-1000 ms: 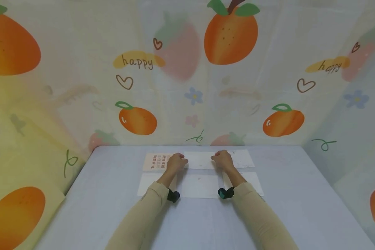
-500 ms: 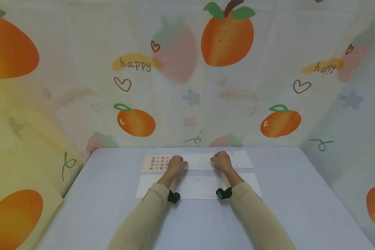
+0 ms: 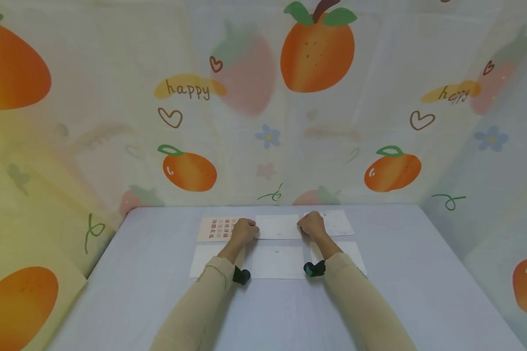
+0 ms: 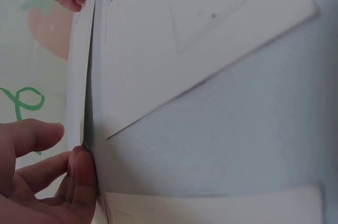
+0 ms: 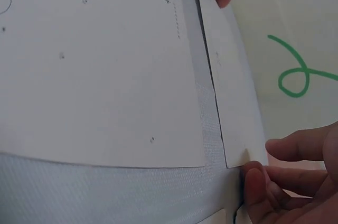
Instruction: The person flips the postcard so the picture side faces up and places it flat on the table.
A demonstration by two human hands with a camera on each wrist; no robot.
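Note:
A blank white card (image 3: 277, 226) lies flat in the middle of the far row, between the two hands. At its left end is my left hand (image 3: 244, 231); in the left wrist view the bent fingertips (image 4: 81, 167) touch the card's end, and the thumb stays apart from them. My right hand (image 3: 313, 226) is at the other end. Seen from the right wrist, its fingers (image 5: 256, 184) touch the card's near corner, with a gap below the raised thumb. A printed card (image 3: 212, 229) with red-brown characters is partly behind the left hand.
Another white card (image 3: 335, 223) lies to the right in the far row. Closer in, a second row has a left white card (image 3: 202, 261), a middle white card (image 3: 277, 263) and a right white card (image 3: 353, 256). A fruit-patterned curtain (image 3: 241, 146) stands behind the white table (image 3: 272, 317).
My left hand has shifted slightly left, uncovering more of the middle card's left end. The right hand stays almost in place. The head view has shifted a little.

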